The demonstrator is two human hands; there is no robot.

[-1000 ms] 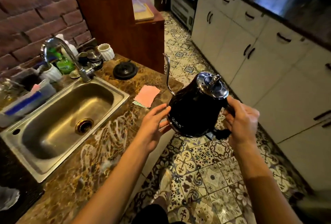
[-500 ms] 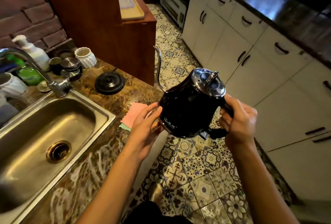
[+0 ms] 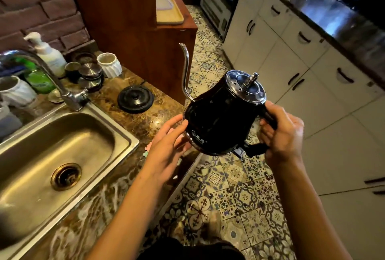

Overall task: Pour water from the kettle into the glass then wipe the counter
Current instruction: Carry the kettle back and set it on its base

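A black gooseneck kettle [image 3: 220, 122] with a chrome lid is held in the air beside the counter's front edge, tilted a little, its thin spout rising at the left. My right hand [image 3: 281, 132] grips its black handle. My left hand [image 3: 166, 145] rests flat against the lower left of the kettle's body, fingers spread. The round black kettle base [image 3: 135, 98] lies on the brown marble counter [image 3: 108, 193], behind and left of the kettle. A pink cloth [image 3: 148, 149] peeks out under my left hand, mostly hidden. I see no glass.
A steel sink [image 3: 52, 151] with a tap [image 3: 41, 68] fills the left. Behind it stand a soap pump [image 3: 50, 53], a green bottle [image 3: 38, 78], white ribbed cups [image 3: 109, 64] and small metal tins [image 3: 89, 72]. A wooden cabinet [image 3: 129, 20] rises behind; white cupboards [image 3: 302, 72] line the right across patterned floor tiles.
The view has swung right and closer to the counter. The kettle has moved slightly left toward the counter, and my left hand now covers almost all of the pink cloth.
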